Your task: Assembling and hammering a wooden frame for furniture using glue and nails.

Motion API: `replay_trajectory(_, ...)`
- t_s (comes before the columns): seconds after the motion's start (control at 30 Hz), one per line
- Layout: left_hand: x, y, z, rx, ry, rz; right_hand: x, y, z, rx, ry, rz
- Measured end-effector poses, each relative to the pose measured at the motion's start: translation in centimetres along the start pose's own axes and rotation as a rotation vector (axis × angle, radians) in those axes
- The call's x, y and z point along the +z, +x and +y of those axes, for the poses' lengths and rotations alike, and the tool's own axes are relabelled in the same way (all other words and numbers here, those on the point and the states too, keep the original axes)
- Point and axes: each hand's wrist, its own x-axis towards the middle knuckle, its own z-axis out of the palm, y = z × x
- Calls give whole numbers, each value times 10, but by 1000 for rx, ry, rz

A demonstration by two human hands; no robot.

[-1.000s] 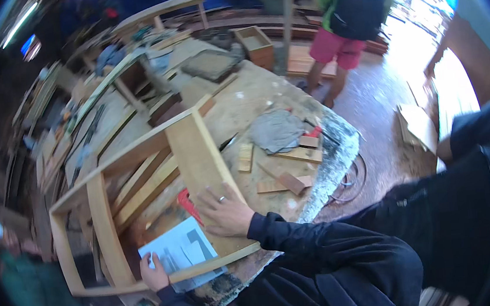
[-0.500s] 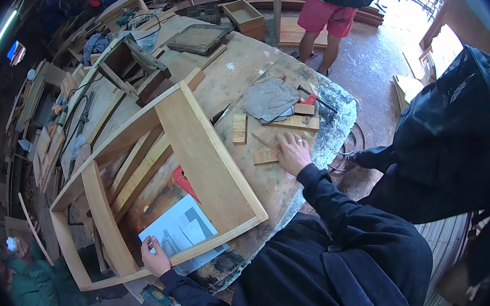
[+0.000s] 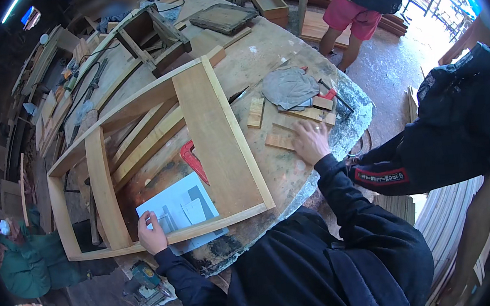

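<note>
1. Head view; clock positions read about its middle. Far left, between 8 and 9 o'clock: person in green clothing (image 3: pixel 28 259), partly lost in the dark rim.
2. 9 o'clock: pale rectangular wooden frame (image 3: pixel 105 187) with a narrow crosspiece and a broad panel, lying on a worn, stained workbench (image 3: pixel 282 176). Loose pale timber strips (image 3: pixel 150 153) show through its opening.
3. Between 7 and 8 o'clock: green-and-grey power tool (image 3: pixel 146 277), just outside the frame's near rail.
4. 8 o'clock: left hand (image 3: pixel 154 237), dark sleeve, at the near rail. Thumb and fingers close together, pinching the left edge of a white printed paper sheet (image 3: pixel 182 203).
5. Sheet, also about 8 o'clock: slanted, mostly within the frame, its lower part passing beneath the rail.
6. 9 o'clock, closer in: red metal clamp-like tool (image 3: pixel 192 161), beside the broad panel.
7. Between 12 and 1 o'clock: short pale wood block (image 3: pixel 255 113).
8. Between 1 and 2 o'clock: crumpled grey cloth (image 3: pixel 291 88).
9. 3 o'clock: right hand (image 3: pixel 313 142), palm down, fingers slightly spread, at a flat brown wood piece (image 3: pixel 278 142). Whether it presses on this: cannot tell.
10. 2 o'clock: red-and-black clamp (image 3: pixel 339 99), near the bench's chipped whitish edge.
11. Between 1 and 2 o'clock, farther out: person in pink shorts (image 3: pixel 353 18), standing beyond the bench.
</note>
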Motion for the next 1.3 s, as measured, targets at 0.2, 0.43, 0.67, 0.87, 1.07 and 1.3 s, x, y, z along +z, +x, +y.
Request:
replay_trajectory(0.2, 21, 6, 5, 5, -42, -19, 21, -14, 5, 19, -63, 12)
replay_trajectory(0.43, 9, 7, -18, 17, -132, 118, 16, 58, -36, -98, 16, -13)
replay_trajectory(0.67, 7, -1, 11, 42, -150, 202, 96, 100, -51, -151, 165, -123)
replay_trajectory(0.87, -10, -11, 4, 53, -104, 239, 72, 89, -64, -353, 449, -225)
replay_trajectory(1.07, -11, -8, 9, 53, -101, 210, 4, 55, -31, -316, 396, 129)
replay_trajectory(1.3, -12, -2, 18, 38, -111, 178, 3, 43, 25, -244, 313, 67)
